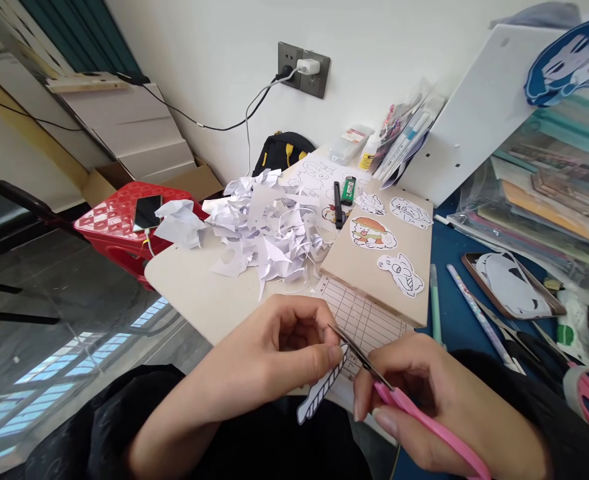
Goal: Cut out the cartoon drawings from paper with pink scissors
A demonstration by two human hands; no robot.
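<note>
Trimming seems in hand — the left hand (274,363) pinches a striped paper cutout (319,392), the right hand (439,380) curls round pink-handled scissors (404,403) — the next snip probably needing steady paper.

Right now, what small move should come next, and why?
Perhaps slide the left hand lower along the striped paper before any snip: the tips of the pink scissors, held in the right hand, appear very close to the fingers pinching that paper.
</note>
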